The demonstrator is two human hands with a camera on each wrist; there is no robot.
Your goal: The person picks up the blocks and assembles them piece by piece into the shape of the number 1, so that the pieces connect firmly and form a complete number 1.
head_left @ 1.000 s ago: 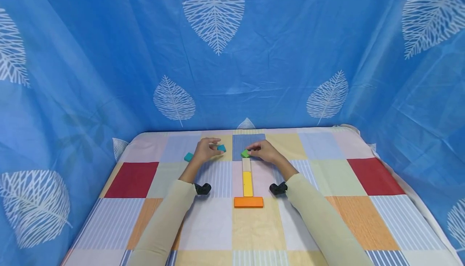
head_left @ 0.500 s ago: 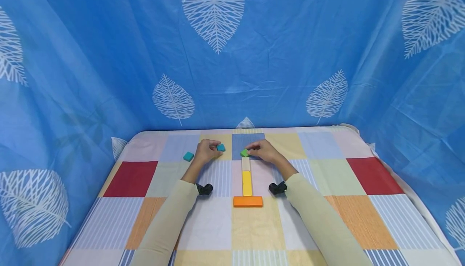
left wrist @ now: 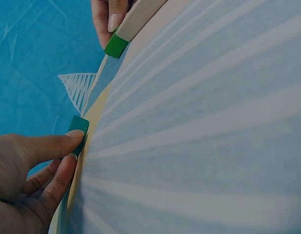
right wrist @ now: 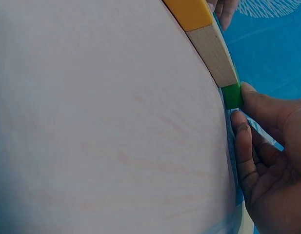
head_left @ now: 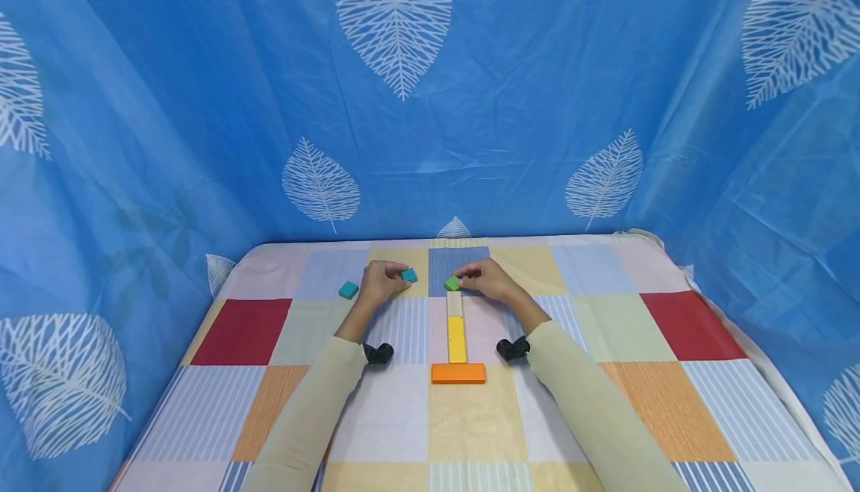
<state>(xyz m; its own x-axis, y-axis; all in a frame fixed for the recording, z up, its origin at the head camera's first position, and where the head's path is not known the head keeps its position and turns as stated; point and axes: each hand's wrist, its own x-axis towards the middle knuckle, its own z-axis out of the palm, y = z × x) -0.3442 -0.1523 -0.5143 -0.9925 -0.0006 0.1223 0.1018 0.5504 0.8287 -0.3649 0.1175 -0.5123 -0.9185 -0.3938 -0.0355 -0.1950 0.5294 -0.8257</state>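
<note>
My left hand pinches a small teal block between thumb and fingers on the far part of the cloth; the left wrist view shows this teal block at the fingertips. My right hand holds a small green block by its thumb and fingertips. In the right wrist view, the green block meets the end of a plain wooden block. A yellow block continues that line toward me, and an orange block lies crosswise at its near end.
A second teal block lies left of my left hand. The patchwork cloth covers the table, and a blue curtain with white leaves stands close behind its far edge. Black wrist devices sit at both cuffs.
A second ago my left thumb and fingers were spread wider around the teal block; they have drawn in on it. My right hand and the green block have hardly moved.
</note>
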